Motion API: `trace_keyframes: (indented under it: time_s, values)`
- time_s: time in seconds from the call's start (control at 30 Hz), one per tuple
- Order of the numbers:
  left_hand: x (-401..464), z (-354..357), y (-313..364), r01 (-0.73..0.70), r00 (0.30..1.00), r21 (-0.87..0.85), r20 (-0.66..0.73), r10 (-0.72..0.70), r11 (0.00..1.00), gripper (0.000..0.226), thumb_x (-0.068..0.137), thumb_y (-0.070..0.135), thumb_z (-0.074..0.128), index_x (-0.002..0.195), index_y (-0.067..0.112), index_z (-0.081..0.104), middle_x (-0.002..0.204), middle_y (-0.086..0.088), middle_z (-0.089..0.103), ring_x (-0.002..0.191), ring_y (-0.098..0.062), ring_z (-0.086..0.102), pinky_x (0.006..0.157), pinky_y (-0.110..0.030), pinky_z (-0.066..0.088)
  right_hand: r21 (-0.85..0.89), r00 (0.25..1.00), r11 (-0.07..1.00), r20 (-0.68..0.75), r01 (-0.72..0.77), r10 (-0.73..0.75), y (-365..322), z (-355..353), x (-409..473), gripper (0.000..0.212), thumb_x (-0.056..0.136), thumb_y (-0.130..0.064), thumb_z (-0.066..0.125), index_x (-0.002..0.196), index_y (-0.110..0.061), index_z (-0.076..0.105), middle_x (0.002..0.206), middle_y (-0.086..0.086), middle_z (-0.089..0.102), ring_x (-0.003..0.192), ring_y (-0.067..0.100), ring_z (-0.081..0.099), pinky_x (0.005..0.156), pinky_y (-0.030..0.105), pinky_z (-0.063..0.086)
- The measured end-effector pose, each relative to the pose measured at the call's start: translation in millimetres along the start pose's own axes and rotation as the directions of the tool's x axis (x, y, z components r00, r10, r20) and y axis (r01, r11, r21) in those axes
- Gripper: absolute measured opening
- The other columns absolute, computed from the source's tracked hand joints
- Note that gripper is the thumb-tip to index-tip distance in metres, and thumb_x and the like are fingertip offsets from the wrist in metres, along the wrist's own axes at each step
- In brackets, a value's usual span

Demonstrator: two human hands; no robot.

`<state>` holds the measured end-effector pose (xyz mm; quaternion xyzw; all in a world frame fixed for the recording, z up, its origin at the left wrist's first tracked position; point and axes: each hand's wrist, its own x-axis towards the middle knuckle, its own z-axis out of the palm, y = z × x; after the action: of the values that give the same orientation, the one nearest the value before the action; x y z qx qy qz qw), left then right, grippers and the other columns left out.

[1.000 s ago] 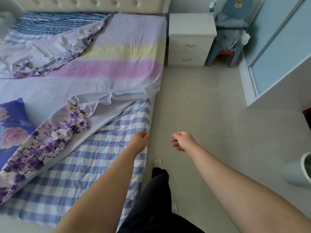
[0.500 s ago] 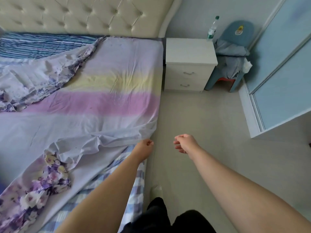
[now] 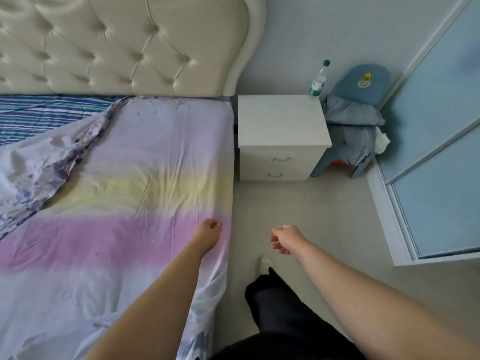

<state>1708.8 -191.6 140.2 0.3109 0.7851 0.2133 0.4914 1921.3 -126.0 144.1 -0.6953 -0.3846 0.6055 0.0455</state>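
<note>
My left grip (image 3: 209, 231) curls over the pastel striped cotton bedsheet (image 3: 145, 193) near its right edge; I cannot tell if it pinches cloth. My right grip (image 3: 284, 240) is fisted, empty, above the pale floor (image 3: 324, 216).

Cream tufted headboard (image 3: 117, 48) far left, white nightstand (image 3: 280, 131) beside it, blue chair (image 3: 363, 81) far right, pale blue wardrobe (image 3: 441, 152) right, beige floor (image 3: 311, 216)
</note>
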Motion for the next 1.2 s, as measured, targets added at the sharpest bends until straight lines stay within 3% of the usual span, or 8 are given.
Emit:
trace_keyframes:
  time_s: [0.2, 0.4, 0.67, 0.87, 1.0, 1.07, 1.13, 1.2]
  values:
    - [117, -41, 123, -0.024, 0.999, -0.056, -0.036, 0.022, 0.998, 0.02, 0.098, 0.021, 0.045, 0.108, 0.013, 0.061, 0.103, -0.008, 0.065, 0.094, -0.026, 0.061, 0.079, -0.031, 0.047, -0.068, 0.995, 0.994, -0.039, 0.091, -0.094, -183, -43, 100, 0.02, 0.097, -0.015, 0.046, 0.077, -0.019, 0.048, 0.07, 0.0, 0.055, 0.052, 0.012, 0.049, 0.048, 0.019, 0.034]
    - [233, -96, 176, 0.03, 0.998, -0.029, -0.058, -0.032, 0.999, 0.027, 0.097, 0.025, 0.043, 0.115, 0.015, 0.062, 0.106, -0.002, 0.064, 0.097, -0.022, 0.063, 0.076, -0.03, 0.047, -0.074, 0.99, 0.987, 0.012, 0.144, -0.143, -314, -21, 184, 0.01, 0.095, -0.015, 0.048, 0.097, -0.012, 0.057, 0.076, 0.001, 0.062, 0.058, 0.013, 0.055, 0.052, 0.023, 0.043]
    - [379, -157, 252, 0.034, 0.998, 0.072, -0.049, -0.031, 0.997, 0.028, 0.099, 0.024, 0.041, 0.114, 0.016, 0.062, 0.101, 0.001, 0.062, 0.094, -0.019, 0.062, 0.071, -0.027, 0.042, 0.072, 0.997, 0.997, 0.065, 0.025, -0.03, -429, 12, 293, 0.019, 0.094, -0.015, 0.048, 0.105, -0.008, 0.062, 0.084, 0.003, 0.066, 0.067, 0.017, 0.06, 0.059, 0.025, 0.047]
    - [473, -175, 287, 0.095, 0.994, 0.081, -0.06, -0.09, 0.992, 0.026, 0.099, 0.023, 0.04, 0.113, 0.016, 0.061, 0.096, 0.0, 0.061, 0.089, -0.018, 0.056, 0.071, -0.027, 0.041, 0.2, 0.995, 0.979, 0.093, -0.035, 0.017, -510, 26, 390, 0.025, 0.099, -0.025, 0.044, 0.112, -0.01, 0.06, 0.096, 0.005, 0.067, 0.079, 0.017, 0.063, 0.067, 0.026, 0.053]
    - [532, -175, 292, 0.157, 0.986, 0.055, -0.069, -0.153, 0.986, 0.025, 0.099, 0.024, 0.042, 0.113, 0.016, 0.061, 0.104, -0.002, 0.062, 0.093, -0.018, 0.058, 0.074, -0.027, 0.041, 0.157, 0.996, 0.987, 0.087, -0.03, 0.016, -550, 47, 467, 0.042, 0.101, -0.037, 0.035, 0.121, -0.005, 0.055, 0.118, 0.017, 0.062, 0.092, 0.023, 0.061, 0.081, 0.033, 0.054]
    - [560, -174, 294, 0.185, 0.98, 0.041, -0.086, -0.181, 0.982, 0.025, 0.099, 0.023, 0.042, 0.114, 0.016, 0.061, 0.108, -0.002, 0.062, 0.093, -0.018, 0.056, 0.075, -0.026, 0.04, 0.105, 0.998, 0.994, 0.066, -0.031, 0.025, -564, 59, 501, 0.049, 0.101, -0.039, 0.033, 0.124, 0.0, 0.052, 0.127, 0.02, 0.056, 0.108, 0.03, 0.06, 0.095, 0.041, 0.051]
    - [586, -173, 295, 0.181, 0.976, 0.034, -0.132, -0.175, 0.983, 0.026, 0.099, 0.021, 0.042, 0.114, 0.014, 0.062, 0.117, -0.001, 0.058, 0.09, -0.014, 0.051, 0.072, -0.022, 0.038, 0.092, 0.998, 0.995, 0.058, -0.039, 0.034, -573, 71, 530, 0.054, 0.1, -0.044, 0.03, 0.134, -0.006, 0.047, 0.13, 0.014, 0.055, 0.117, 0.03, 0.055, 0.101, 0.043, 0.046]
    - [610, -173, 294, 0.179, 0.967, 0.017, -0.186, -0.173, 0.984, 0.026, 0.099, 0.019, 0.041, 0.112, 0.014, 0.063, 0.122, -0.001, 0.052, 0.079, -0.009, 0.05, 0.058, -0.014, 0.035, 0.103, 0.995, 0.992, 0.071, -0.071, 0.064, -580, 87, 560, 0.054, 0.1, -0.046, 0.027, 0.141, -0.013, 0.041, 0.12, 0.004, 0.057, 0.108, 0.022, 0.056, 0.096, 0.036, 0.046]
